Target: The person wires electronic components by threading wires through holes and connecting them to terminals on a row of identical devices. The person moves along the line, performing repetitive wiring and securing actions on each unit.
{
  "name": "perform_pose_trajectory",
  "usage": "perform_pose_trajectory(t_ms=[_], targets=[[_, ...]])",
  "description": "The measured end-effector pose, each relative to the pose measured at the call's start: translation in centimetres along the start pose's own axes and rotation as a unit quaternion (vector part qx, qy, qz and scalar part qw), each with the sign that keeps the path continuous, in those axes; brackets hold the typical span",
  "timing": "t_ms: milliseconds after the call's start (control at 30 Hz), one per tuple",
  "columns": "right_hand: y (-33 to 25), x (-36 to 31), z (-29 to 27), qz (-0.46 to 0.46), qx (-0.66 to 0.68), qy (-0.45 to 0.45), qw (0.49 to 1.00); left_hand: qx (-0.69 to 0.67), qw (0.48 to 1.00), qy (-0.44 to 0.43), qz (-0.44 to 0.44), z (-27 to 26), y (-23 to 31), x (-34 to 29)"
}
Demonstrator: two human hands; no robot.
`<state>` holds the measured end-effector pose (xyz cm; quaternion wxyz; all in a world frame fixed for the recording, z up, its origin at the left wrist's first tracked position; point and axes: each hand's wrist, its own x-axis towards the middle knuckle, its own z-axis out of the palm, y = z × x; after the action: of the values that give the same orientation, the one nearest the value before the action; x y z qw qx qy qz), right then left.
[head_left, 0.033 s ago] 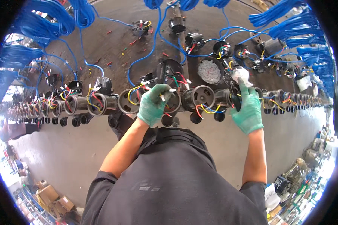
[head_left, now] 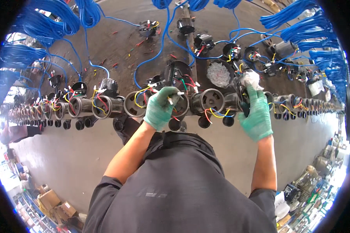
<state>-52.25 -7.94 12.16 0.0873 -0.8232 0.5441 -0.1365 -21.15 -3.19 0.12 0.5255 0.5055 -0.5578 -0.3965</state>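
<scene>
My left hand [head_left: 162, 108], in a green glove, is closed in a pinch on wire ends with white connectors [head_left: 180, 93], in front of a round dark metal housing [head_left: 186, 104]. My right hand [head_left: 257, 116], also gloved in green, has its fingers stretched out and its thumb apart. Its fingertips touch a crumpled white bag [head_left: 252, 79]. A dark object, partly hidden, lies between thumb and fingers; I cannot make out its kind. Between my hands sits another housing [head_left: 212, 101] with red, yellow and blue wires hanging from its front.
A long row of similar housings [head_left: 79, 107] runs along the bench edge. A bowl of small clear pieces [head_left: 218, 74] stands behind. Blue cable coils [head_left: 62, 23] hang around the far side, their cables crossing the dark bench [head_left: 116, 58]. Cardboard boxes [head_left: 50, 200] stand lower left.
My right hand has shifted slightly, its fingers lying further onto the white bag. My left hand keeps its pinch, nearly still. The whole view has shifted a little.
</scene>
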Motion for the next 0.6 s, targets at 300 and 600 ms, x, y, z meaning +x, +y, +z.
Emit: perform_pose_trajectory(t_ms=[300,600], targets=[[-7.5,2.3,4.3,-0.091,0.069,-0.112,0.987,-0.035,0.999,-0.011,-0.014,-0.2,0.1,0.0],[-8.3,3.0,6.3,-0.099,0.045,-0.124,0.986,0.005,0.998,-0.006,-0.060,-0.4,-0.4,-0.3]])
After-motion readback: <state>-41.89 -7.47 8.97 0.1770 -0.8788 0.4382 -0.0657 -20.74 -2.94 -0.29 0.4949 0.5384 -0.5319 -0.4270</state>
